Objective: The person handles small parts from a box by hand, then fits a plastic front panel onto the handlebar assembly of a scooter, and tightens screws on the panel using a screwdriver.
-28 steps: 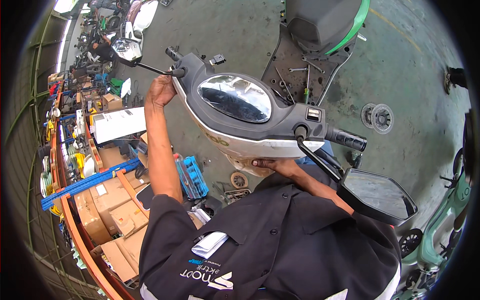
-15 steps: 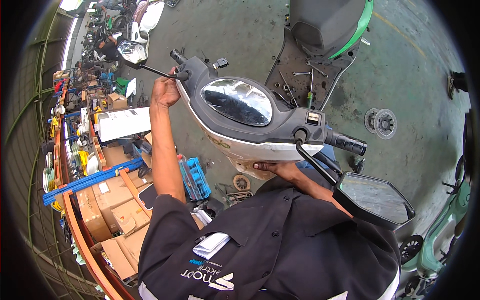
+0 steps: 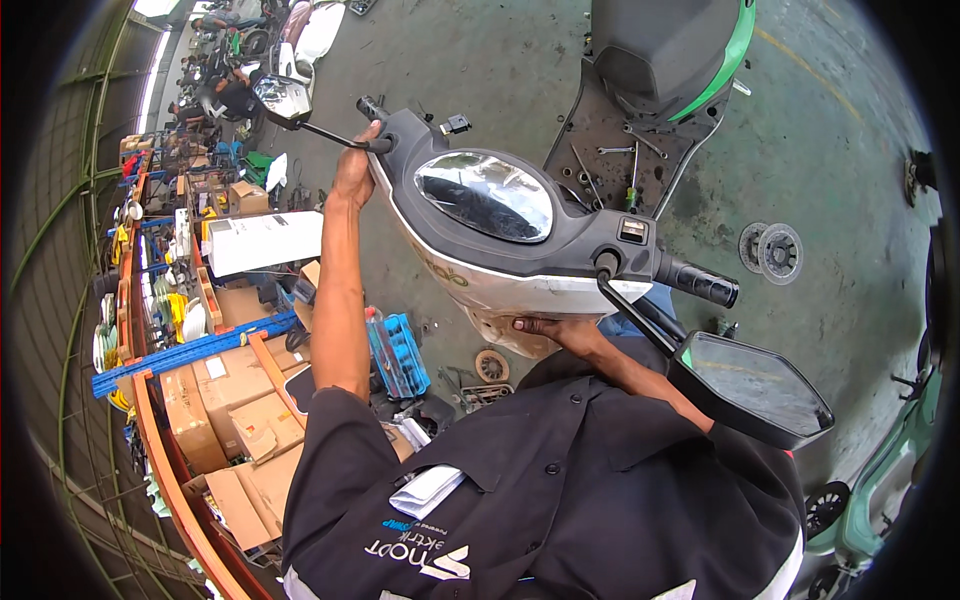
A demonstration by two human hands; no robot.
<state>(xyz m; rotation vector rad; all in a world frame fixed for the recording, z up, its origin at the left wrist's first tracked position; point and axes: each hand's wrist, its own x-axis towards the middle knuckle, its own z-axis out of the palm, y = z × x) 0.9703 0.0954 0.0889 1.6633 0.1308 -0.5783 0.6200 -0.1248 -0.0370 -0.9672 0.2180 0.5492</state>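
Note:
A scooter handlebar cover (image 3: 590,262), dark grey on top with a white front panel, lies across the view before me. It carries a glossy oval display (image 3: 484,196). My left hand (image 3: 354,172) is closed round its left end, beside the stem of the left mirror (image 3: 283,98). Under the white panel's lower edge, my right hand (image 3: 566,336) grips the cover with its thumb showing; its other fingers are hidden. A black right grip (image 3: 698,279) sticks out past the cover, and the right mirror (image 3: 755,385) hangs near my right forearm.
Beyond the cover, wrenches and a green-handled screwdriver (image 3: 632,192) lie on the scooter's footboard (image 3: 590,125), before its seat (image 3: 640,45). Brake discs (image 3: 779,253) rest on the floor at right. To the left are a blue tool case (image 3: 405,352) and a rack of cardboard boxes (image 3: 232,385).
The whole view has shifted slightly, so most things appear further right. My left hand's fingers show a little more above the mirror stem. Both hands still hold the cover.

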